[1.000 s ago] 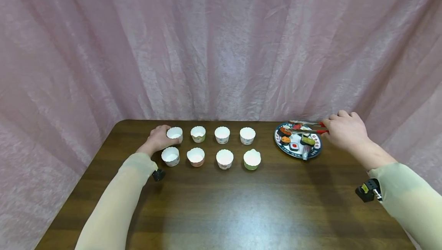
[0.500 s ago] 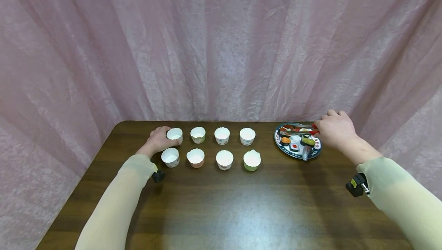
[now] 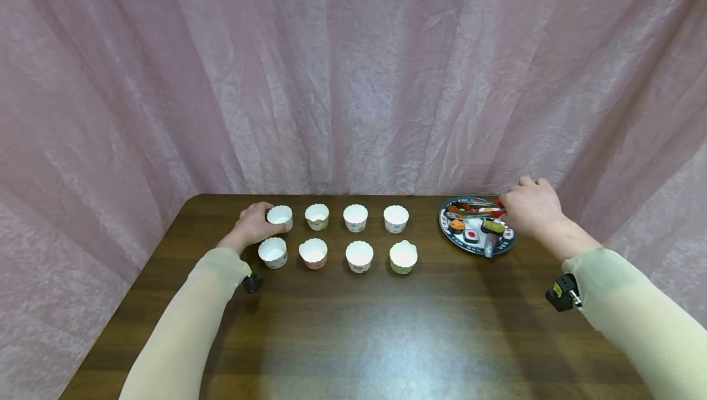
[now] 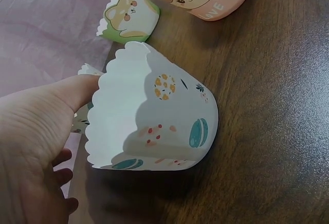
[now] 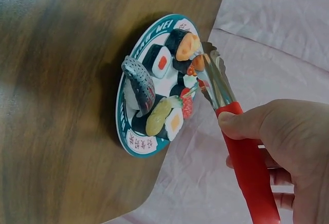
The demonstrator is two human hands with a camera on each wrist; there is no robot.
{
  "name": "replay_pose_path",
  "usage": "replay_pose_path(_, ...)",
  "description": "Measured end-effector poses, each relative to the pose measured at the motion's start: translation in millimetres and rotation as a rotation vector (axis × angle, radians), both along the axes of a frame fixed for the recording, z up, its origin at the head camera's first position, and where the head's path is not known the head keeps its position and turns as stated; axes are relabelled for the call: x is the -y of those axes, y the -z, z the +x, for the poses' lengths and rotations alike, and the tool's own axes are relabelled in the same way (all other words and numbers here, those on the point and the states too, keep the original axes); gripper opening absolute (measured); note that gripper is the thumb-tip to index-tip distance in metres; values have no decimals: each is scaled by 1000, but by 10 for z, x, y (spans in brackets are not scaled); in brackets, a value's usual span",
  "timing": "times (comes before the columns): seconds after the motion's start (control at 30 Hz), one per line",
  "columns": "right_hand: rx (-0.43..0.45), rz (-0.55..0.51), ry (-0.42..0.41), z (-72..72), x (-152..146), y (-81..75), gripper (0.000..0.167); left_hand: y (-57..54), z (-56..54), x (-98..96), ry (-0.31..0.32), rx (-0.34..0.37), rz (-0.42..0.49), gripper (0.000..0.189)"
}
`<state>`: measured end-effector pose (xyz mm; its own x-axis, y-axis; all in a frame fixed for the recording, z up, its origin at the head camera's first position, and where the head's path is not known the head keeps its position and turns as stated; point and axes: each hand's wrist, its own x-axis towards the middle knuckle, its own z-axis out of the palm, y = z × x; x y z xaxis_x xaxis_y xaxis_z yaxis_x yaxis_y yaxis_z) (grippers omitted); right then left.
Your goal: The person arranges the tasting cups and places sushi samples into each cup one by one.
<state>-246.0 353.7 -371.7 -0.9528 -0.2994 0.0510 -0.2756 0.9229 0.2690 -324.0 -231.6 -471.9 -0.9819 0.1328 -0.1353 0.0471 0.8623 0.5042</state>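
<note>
Altogether, eight paper cups (image 3: 359,257) stand mid-frame, the left hand (image 3: 253,223) pinching one cup (image 4: 159,111) (back row, leftmost); frame right, the right hand (image 3: 532,207) grips tongs (image 5: 249,167) over one plate (image 3: 454,238).

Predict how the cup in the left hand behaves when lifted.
The cup is probably light for its size, looking hollow and thin-walled. Its wall looks papery, so a firm pinch by the left hand might dent it.

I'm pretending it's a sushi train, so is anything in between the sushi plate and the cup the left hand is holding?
Yes! Three other cups in the back row stand between the sushi plate and the held cup by the left hand. Going over them might work.
</note>
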Motion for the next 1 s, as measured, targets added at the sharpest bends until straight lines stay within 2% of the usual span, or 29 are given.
replay_pose_path(0.47, 8, 18, -10, -45, 22, 3, 17, -10, -9, -33, 4, -17, 6, 74)
replay_pose_path(1.0, -5, 20, -26, -25, 55, -28, 16, -5, -2, -30, 1, -10, 1, 77)
